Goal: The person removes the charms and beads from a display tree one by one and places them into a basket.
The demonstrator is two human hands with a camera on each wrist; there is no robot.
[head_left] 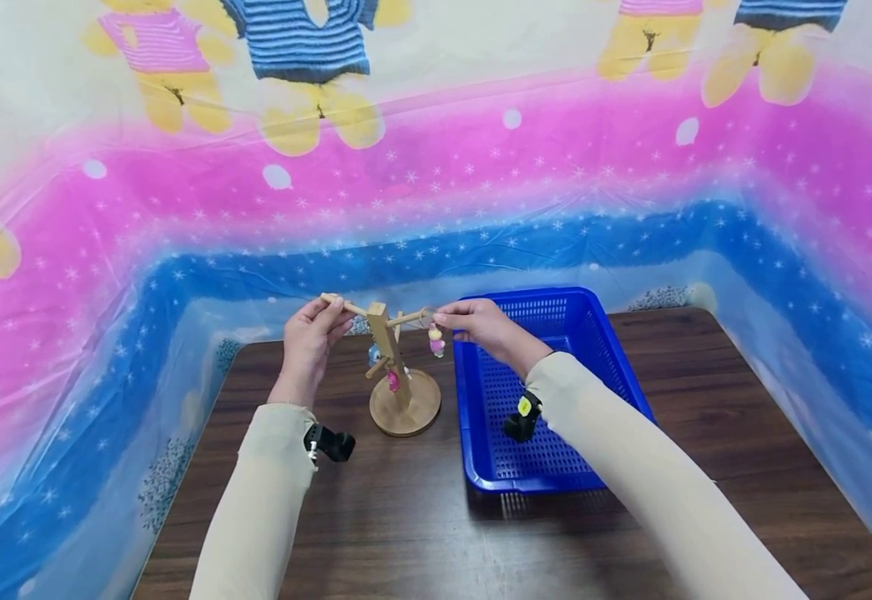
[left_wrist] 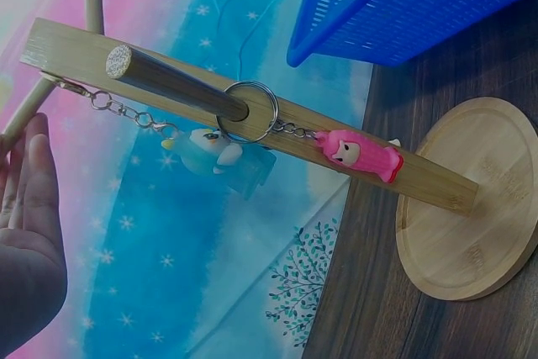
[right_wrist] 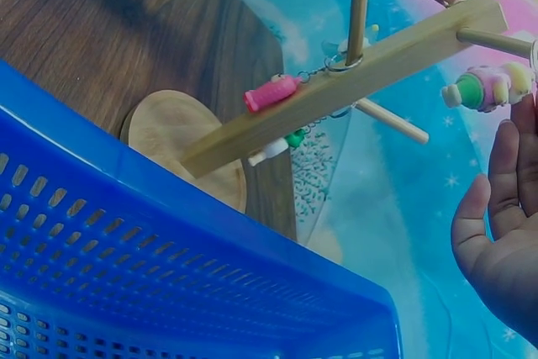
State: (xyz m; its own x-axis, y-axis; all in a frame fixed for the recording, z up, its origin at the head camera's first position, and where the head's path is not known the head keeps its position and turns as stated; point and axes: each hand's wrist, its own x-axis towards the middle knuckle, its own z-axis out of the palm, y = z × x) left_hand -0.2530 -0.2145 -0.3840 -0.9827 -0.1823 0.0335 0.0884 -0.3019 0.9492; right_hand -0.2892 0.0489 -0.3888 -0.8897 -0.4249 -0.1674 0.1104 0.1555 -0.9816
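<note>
A wooden stand (head_left: 385, 337) with a round base and several side pegs stands upright on the table. My left hand (head_left: 308, 340) grips the left upper peg (left_wrist: 29, 111) between thumb and fingers. At the tip of the right upper peg, my right hand (head_left: 487, 327) pinches the ring of a keychain with a pink-and-yellow figure (head_left: 436, 340), the ring around the peg. A pink figure keychain (left_wrist: 361, 155) hangs by its ring from a lower peg. Beside it hangs a light-blue figure keychain (left_wrist: 214, 157). Behind the post, a green-and-white keychain (right_wrist: 273, 150) shows partly.
A blue perforated plastic basket (head_left: 473, 450) stands on the dark wooden table (head_left: 391, 517), right of the stand and beneath my right forearm. Behind the table hangs a pink and blue printed cloth (head_left: 406, 183).
</note>
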